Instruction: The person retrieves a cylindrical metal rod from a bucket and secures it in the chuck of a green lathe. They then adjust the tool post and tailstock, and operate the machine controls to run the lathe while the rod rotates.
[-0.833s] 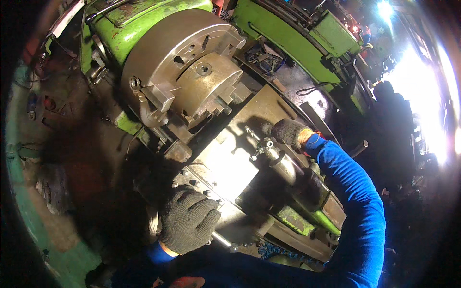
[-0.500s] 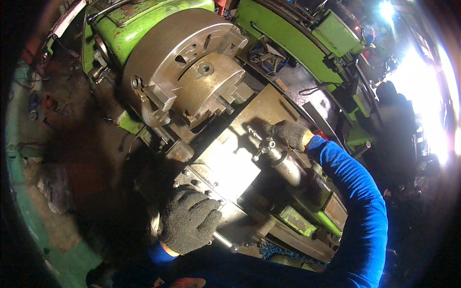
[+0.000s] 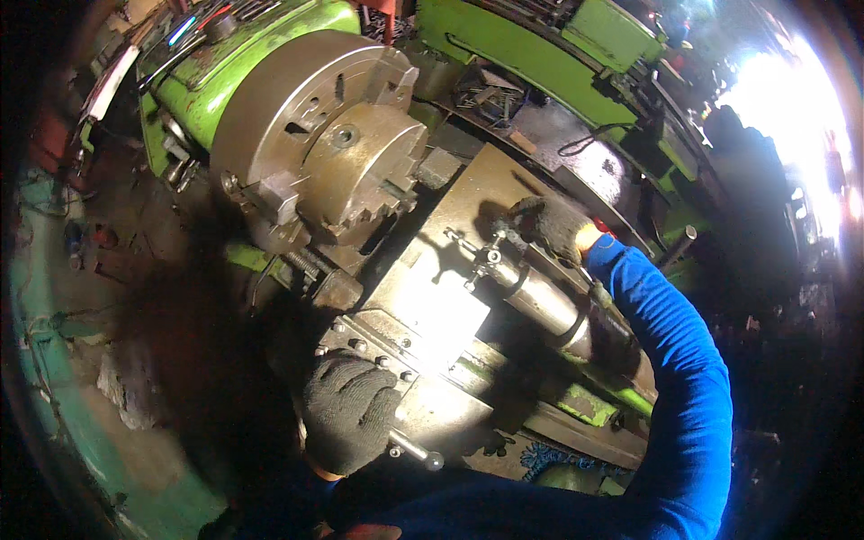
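Observation:
My left hand [image 3: 349, 414], in a dark knit glove, has its fingers curled beside a row of bolts on the machine's carriage. What lies under that palm is hidden. A steel lever with a round knob [image 3: 434, 461] sticks out beside it. My right hand [image 3: 553, 229], gloved too, is bent over the far side of a steel cylinder [image 3: 543, 302], close to a small hub with short spokes [image 3: 492, 257] at the cylinder's end. Its fingers are curled and mostly in shadow; what they grip cannot be made out. Below both lies a flat steel plate [image 3: 423, 288], brightly lit.
A large lathe chuck [image 3: 346, 135] with stepped jaws stands at the upper left, on a green headstock [image 3: 211, 76]. Behind is another green machine [image 3: 513, 45]. Metal scraps [image 3: 490, 94] lie in a tray between them. Blue curly shavings [image 3: 549, 459] are at the lower right.
The whole view has shifted, so the machine sits a little farther left. My right hand has moved slightly away from the spoked hub. My left hand keeps its place by the bolts.

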The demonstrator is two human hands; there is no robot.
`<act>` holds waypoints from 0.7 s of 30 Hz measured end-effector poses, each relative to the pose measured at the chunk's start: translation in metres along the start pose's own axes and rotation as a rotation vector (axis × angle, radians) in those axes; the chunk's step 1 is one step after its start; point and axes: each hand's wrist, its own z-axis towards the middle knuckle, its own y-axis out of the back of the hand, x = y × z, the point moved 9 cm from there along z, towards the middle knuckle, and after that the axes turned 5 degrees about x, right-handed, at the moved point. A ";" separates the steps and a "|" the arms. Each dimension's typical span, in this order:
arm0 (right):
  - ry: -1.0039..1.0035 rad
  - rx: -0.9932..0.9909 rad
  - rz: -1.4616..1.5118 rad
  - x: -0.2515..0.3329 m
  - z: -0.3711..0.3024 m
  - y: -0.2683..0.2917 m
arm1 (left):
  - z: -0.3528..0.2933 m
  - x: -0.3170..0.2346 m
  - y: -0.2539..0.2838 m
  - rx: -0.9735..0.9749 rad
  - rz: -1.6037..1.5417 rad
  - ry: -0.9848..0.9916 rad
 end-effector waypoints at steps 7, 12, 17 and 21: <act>0.244 0.080 -0.549 0.041 0.006 -0.001 | 0.000 0.005 0.007 -0.085 -0.099 0.164; 0.456 0.240 -0.951 0.053 0.013 -0.008 | -0.015 0.009 -0.005 -0.004 -0.087 0.096; 0.129 0.480 -0.815 0.027 0.044 -0.002 | -0.016 0.013 0.004 -0.054 -0.195 0.131; 0.562 0.455 -0.512 0.062 0.030 0.010 | -0.025 0.013 -0.004 -0.021 -0.210 0.026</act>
